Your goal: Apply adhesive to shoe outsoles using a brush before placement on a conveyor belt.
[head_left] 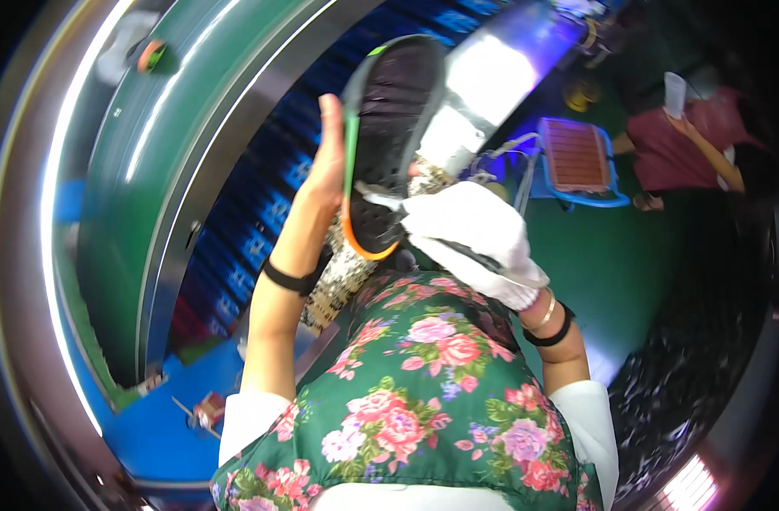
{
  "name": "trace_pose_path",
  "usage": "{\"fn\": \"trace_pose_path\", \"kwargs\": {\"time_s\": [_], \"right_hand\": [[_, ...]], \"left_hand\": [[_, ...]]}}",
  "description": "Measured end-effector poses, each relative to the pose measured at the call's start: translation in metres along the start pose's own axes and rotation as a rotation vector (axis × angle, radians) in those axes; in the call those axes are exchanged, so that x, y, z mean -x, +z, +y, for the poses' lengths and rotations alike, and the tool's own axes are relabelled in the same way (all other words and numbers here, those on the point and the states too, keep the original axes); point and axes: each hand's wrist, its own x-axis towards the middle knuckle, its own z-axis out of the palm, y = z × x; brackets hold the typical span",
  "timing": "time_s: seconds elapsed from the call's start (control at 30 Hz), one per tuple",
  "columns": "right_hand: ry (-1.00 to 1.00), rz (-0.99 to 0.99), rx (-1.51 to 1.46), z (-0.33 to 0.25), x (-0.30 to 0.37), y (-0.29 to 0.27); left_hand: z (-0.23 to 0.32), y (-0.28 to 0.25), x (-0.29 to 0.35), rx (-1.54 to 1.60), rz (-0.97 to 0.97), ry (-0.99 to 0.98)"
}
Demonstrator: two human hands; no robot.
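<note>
My bare left hand [325,162] holds a black shoe sole [388,128] from beneath, the thumb stretched up along its left edge. The sole is tilted upright in front of me, with small holes near its lower end and a rim running from green to orange. My right hand [474,238], in a white knitted glove, is closed round a slim tool [382,198] with a pale tip. That tip meets or hovers just over the sole's lower part. A dark strip, perhaps the tool's handle, shows across the glove. The tool's exact kind cannot be made out.
A green conveyor belt [193,111] with a metal edge curves along my left, carrying an orange-and-green item [153,56]. Below it lies a blue surface [163,426]. At right stand a blue-framed stool [581,157] and another person in dark red [696,140], holding something white.
</note>
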Motion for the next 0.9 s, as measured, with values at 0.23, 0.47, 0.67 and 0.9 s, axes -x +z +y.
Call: {"fn": "trace_pose_path", "kwargs": {"time_s": [0.23,0.47,0.67,0.9], "right_hand": [[-0.080,-0.180,-0.015,0.003,-0.015,0.008],[0.067,-0.281,-0.302,0.009,-0.022,-0.004],[-0.192,-0.492,-0.054,0.014,-0.026,0.002],[-0.112,-0.482,-0.104,0.028,-0.028,0.004]], "left_hand": [[0.014,0.000,-0.005,-0.291,-0.064,0.079],[0.008,0.008,-0.001,-0.505,0.027,0.017],[0.018,0.018,0.004,-0.761,0.064,-0.085],[0.011,0.001,0.001,-0.807,0.121,-0.190]]}}
